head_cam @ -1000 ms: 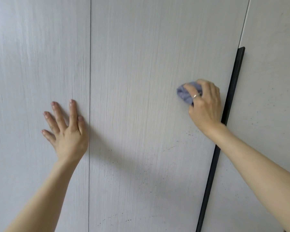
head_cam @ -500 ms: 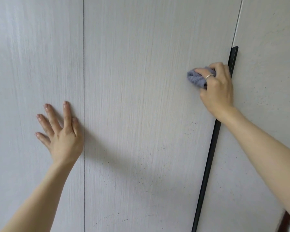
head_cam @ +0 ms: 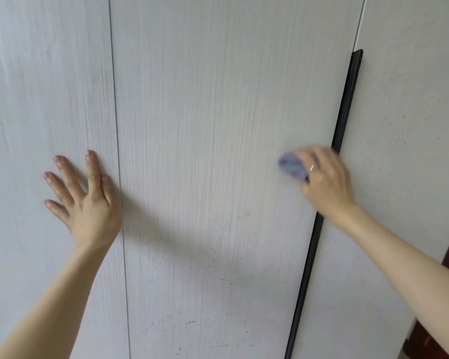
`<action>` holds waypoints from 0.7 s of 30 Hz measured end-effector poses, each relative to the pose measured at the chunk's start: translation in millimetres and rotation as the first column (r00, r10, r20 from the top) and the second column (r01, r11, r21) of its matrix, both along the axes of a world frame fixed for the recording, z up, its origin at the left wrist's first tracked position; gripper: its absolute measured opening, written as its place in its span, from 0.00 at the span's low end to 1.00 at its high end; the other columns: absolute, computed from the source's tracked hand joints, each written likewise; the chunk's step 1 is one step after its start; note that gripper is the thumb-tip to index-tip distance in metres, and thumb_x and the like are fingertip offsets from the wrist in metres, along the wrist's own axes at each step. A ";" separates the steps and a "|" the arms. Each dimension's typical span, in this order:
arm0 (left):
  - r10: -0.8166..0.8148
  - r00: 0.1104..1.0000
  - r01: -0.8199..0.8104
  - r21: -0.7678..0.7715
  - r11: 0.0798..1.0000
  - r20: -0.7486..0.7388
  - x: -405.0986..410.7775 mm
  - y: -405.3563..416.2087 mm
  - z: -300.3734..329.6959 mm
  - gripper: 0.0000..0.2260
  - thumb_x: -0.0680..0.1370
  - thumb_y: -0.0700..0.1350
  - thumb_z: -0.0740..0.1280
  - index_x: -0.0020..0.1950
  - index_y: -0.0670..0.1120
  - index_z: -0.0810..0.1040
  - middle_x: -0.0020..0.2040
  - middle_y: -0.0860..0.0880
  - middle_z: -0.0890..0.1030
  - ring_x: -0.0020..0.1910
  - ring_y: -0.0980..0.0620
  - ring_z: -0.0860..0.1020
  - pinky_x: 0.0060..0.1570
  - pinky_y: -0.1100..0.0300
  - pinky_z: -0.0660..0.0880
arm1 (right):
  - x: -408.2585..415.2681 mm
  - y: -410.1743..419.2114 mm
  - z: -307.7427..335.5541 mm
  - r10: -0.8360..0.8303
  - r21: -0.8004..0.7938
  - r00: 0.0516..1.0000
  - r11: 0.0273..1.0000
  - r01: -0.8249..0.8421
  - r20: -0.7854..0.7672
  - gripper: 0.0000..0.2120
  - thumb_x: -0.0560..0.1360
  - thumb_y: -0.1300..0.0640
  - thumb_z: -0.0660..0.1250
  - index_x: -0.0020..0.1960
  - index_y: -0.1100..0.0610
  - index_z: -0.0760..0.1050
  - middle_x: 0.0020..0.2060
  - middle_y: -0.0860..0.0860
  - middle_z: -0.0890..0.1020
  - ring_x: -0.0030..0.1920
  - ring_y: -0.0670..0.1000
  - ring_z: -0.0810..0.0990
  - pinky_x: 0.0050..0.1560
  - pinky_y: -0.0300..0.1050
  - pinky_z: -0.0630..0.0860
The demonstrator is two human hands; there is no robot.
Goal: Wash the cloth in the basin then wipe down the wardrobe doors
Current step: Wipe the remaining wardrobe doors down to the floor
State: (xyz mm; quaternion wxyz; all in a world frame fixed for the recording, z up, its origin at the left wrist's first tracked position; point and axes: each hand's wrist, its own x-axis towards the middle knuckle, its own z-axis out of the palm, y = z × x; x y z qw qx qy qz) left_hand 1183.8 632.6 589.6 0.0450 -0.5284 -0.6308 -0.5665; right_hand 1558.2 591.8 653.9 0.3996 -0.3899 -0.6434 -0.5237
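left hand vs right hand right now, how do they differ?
The left hand lies flat with fingers spread and holds nothing; the right hand curls its fingers round a bluish cloth. The left hand looks sharp, the right hand is motion-blurred. The left hand sits just left of the thin door seam; the right hand is beside the black handle strip. Both are at the pale wardrobe doors.

The flat left hand (head_cam: 84, 200) lies on the pale wood-grain left door (head_cam: 42, 99), just left of a thin seam, while the right hand (head_cam: 327, 181) presses a crumpled blue-grey cloth (head_cam: 290, 168) on the pale wood-grain middle door (head_cam: 218, 112), just left of the long black strip handle (head_cam: 344, 125).
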 end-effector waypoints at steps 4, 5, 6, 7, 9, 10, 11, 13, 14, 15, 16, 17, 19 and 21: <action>-0.005 1.000 0.005 -0.003 1.000 -0.014 -1.4 -1.7 -7.2 0.23 0.83 0.49 0.48 0.77 0.60 0.45 0.78 0.47 0.38 0.76 0.43 0.36 0.70 0.37 0.39 | 5.8 4.8 49.3 -0.115 0.106 0.955 0.983 0.149 -0.273 0.22 0.62 0.73 0.62 0.54 0.62 0.76 0.46 0.60 0.78 0.44 0.60 0.77 0.48 0.47 0.62; -0.004 1.000 0.004 -0.004 1.000 -0.016 -1.1 -1.7 -8.4 0.23 0.83 0.49 0.48 0.77 0.61 0.45 0.78 0.47 0.38 0.76 0.43 0.36 0.70 0.37 0.39 | 5.8 6.8 46.0 -0.134 0.124 0.948 0.977 0.176 -0.287 0.21 0.62 0.73 0.63 0.52 0.61 0.77 0.45 0.59 0.78 0.43 0.59 0.76 0.47 0.46 0.61; -0.005 1.000 0.005 -0.001 1.000 -0.016 -1.2 -2.0 -9.4 0.23 0.83 0.49 0.48 0.77 0.60 0.45 0.78 0.47 0.38 0.76 0.43 0.36 0.70 0.37 0.39 | 3.4 8.1 38.1 -0.137 0.140 0.945 0.973 0.185 -0.296 0.20 0.62 0.73 0.63 0.51 0.60 0.77 0.44 0.58 0.78 0.43 0.58 0.75 0.47 0.46 0.60; -0.008 1.000 0.008 0.002 1.000 -0.014 -1.0 -2.1 -10.0 0.23 0.83 0.49 0.48 0.77 0.60 0.45 0.78 0.47 0.38 0.76 0.43 0.37 0.70 0.37 0.39 | 1.3 9.4 25.7 -0.127 0.150 0.943 0.972 0.180 -0.308 0.20 0.61 0.73 0.63 0.50 0.60 0.77 0.44 0.58 0.77 0.43 0.56 0.73 0.46 0.47 0.60; -0.010 1.000 0.010 0.007 1.000 -0.006 0.7 -2.4 -11.1 0.23 0.83 0.49 0.48 0.77 0.60 0.46 0.78 0.46 0.39 0.76 0.43 0.37 0.70 0.37 0.39 | -0.2 9.6 -9.3 -0.103 0.138 0.945 0.979 0.152 -0.312 0.18 0.61 0.71 0.64 0.49 0.60 0.78 0.44 0.59 0.78 0.44 0.54 0.70 0.45 0.47 0.60; -0.007 1.000 0.007 0.011 1.000 -0.006 1.5 -2.5 -11.3 0.23 0.83 0.49 0.48 0.77 0.60 0.46 0.78 0.46 0.39 0.76 0.43 0.37 0.70 0.37 0.39 | 1.2 8.7 -31.5 -0.096 0.109 0.947 0.985 0.135 -0.305 0.17 0.61 0.71 0.65 0.49 0.60 0.78 0.44 0.60 0.77 0.44 0.55 0.69 0.45 0.48 0.60; -0.004 1.000 0.004 0.015 1.000 -0.004 2.1 -2.8 -11.5 0.23 0.83 0.49 0.48 0.77 0.60 0.46 0.78 0.46 0.39 0.76 0.42 0.37 0.70 0.37 0.39 | 3.3 7.1 -55.2 -0.097 0.064 0.952 0.991 0.121 -0.289 0.18 0.60 0.70 0.66 0.49 0.60 0.78 0.44 0.60 0.77 0.44 0.55 0.69 0.44 0.48 0.60; -0.004 1.000 0.004 0.024 1.000 0.000 2.8 -2.4 -11.2 0.23 0.83 0.49 0.48 0.77 0.60 0.46 0.78 0.46 0.39 0.76 0.42 0.37 0.70 0.36 0.39 | 7.2 1.8 -99.1 -0.123 -0.039 0.964 0.992 0.116 -0.238 0.22 0.59 0.72 0.66 0.51 0.57 0.76 0.45 0.58 0.75 0.44 0.56 0.69 0.44 0.49 0.60; -0.005 1.000 0.004 0.026 1.000 0.001 3.0 -2.3 -11.6 0.23 0.83 0.49 0.48 0.77 0.60 0.46 0.78 0.46 0.39 0.76 0.41 0.37 0.70 0.36 0.39 | 8.0 -1.4 -115.3 -0.141 -0.088 0.967 0.988 0.125 -0.211 0.24 0.59 0.72 0.64 0.52 0.55 0.73 0.45 0.56 0.74 0.44 0.56 0.69 0.44 0.49 0.61; -0.005 1.000 0.005 0.028 1.000 -0.001 3.4 -1.9 -12.0 0.23 0.83 0.49 0.48 0.77 0.60 0.46 0.78 0.46 0.39 0.76 0.41 0.38 0.69 0.36 0.39 | 8.5 -4.5 -124.9 -0.154 -0.128 0.970 0.983 0.132 -0.189 0.25 0.59 0.71 0.63 0.52 0.53 0.71 0.45 0.55 0.74 0.44 0.55 0.69 0.44 0.49 0.61; -0.007 1.000 0.007 0.027 1.000 -0.004 3.2 -1.9 -13.2 0.23 0.83 0.49 0.48 0.77 0.60 0.46 0.78 0.46 0.39 0.76 0.41 0.38 0.70 0.36 0.39 | 8.7 -6.9 -127.3 -0.155 -0.156 0.973 0.979 0.128 -0.172 0.25 0.59 0.71 0.62 0.52 0.52 0.70 0.45 0.54 0.73 0.43 0.55 0.69 0.44 0.49 0.62; -0.007 1.000 0.008 0.030 1.000 -0.007 3.1 -1.3 -14.6 0.23 0.83 0.49 0.48 0.77 0.60 0.46 0.78 0.45 0.39 0.76 0.41 0.38 0.70 0.36 0.39 | 8.7 -7.9 -122.1 -0.141 -0.172 0.977 0.979 0.113 -0.160 0.25 0.59 0.71 0.63 0.53 0.52 0.70 0.45 0.54 0.74 0.44 0.55 0.69 0.44 0.49 0.62; -0.007 1.000 0.007 0.032 0.999 -0.015 2.6 -0.7 -17.7 0.23 0.83 0.49 0.48 0.77 0.59 0.46 0.78 0.45 0.40 0.76 0.41 0.38 0.70 0.36 0.39 | 5.4 -6.7 -98.3 -0.074 -0.171 0.982 0.984 0.043 -0.176 0.24 0.60 0.72 0.64 0.54 0.55 0.73 0.47 0.55 0.72 0.45 0.56 0.69 0.44 0.49 0.64; -0.004 1.000 0.004 0.020 1.000 -0.013 2.6 -0.8 -22.3 0.23 0.83 0.49 0.47 0.77 0.59 0.46 0.78 0.46 0.39 0.76 0.42 0.38 0.70 0.37 0.39 | -0.4 -0.9 -66.7 0.017 -0.110 0.956 0.993 -0.051 -0.292 0.23 0.63 0.72 0.66 0.56 0.60 0.77 0.49 0.56 0.71 0.47 0.56 0.69 0.46 0.49 0.69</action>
